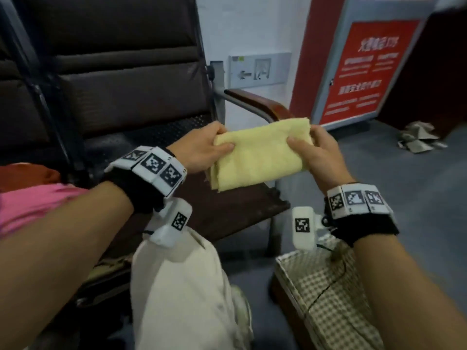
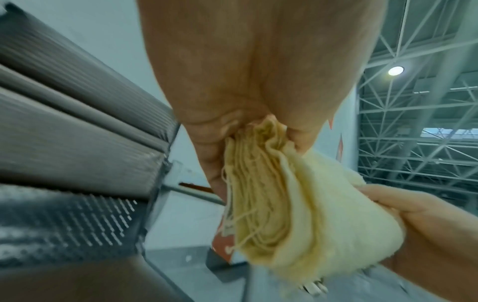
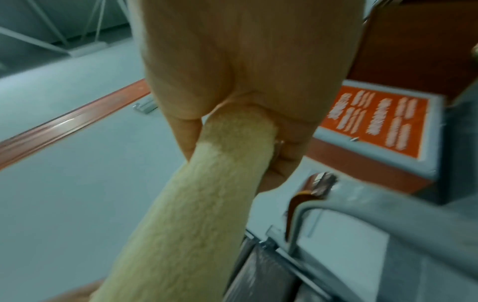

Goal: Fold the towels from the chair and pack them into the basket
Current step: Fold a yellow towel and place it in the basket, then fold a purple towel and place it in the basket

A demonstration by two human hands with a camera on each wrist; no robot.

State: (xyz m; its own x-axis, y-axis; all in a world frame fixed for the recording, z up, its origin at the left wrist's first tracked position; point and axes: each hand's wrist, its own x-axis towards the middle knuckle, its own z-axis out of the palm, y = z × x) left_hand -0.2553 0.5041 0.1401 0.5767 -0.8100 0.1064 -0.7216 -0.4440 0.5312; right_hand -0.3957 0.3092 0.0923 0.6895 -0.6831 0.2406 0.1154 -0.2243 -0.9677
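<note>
**Two hands hold a folded yellow towel above a chair seat**

A person's view looks down at their own forearms, each wearing a band of black-and-white markers; between the hands, held in the air over the front edge of a dark chair point(image 1: 131, 102), is a pale yellow towel point(image 1: 260, 155) folded into a thick rectangle; the left hand point(image 1: 202, 147) pinches its left end, thumb on top and fingers beneath; the right hand point(image 1: 321, 157) pinches the right end the same way, so both hands are closed on the cloth and neither is free.

From the left wrist, the towel point(image 2: 284, 214) shows a stack of many layered edges with loose threads, gathered tight inside the grip; from the right wrist, the towel point(image 3: 201, 204) shows a rounded, fuzzy fold running out of the fist.

The cloth looks light, soft and limp, with a nap that should not slip; it would likely sag or fall open if held at one end only, so the safer hold is at both ends, or flat beneath the fold with a thumb clamping the layered edges.

A basket point(image 1: 328, 294) with a checked lining sits on the floor below the right forearm, near the chair; the towel is not yet in it; a pink cloth point(image 1: 38, 203) lies on the seat at far left, partly behind the left arm.
</note>
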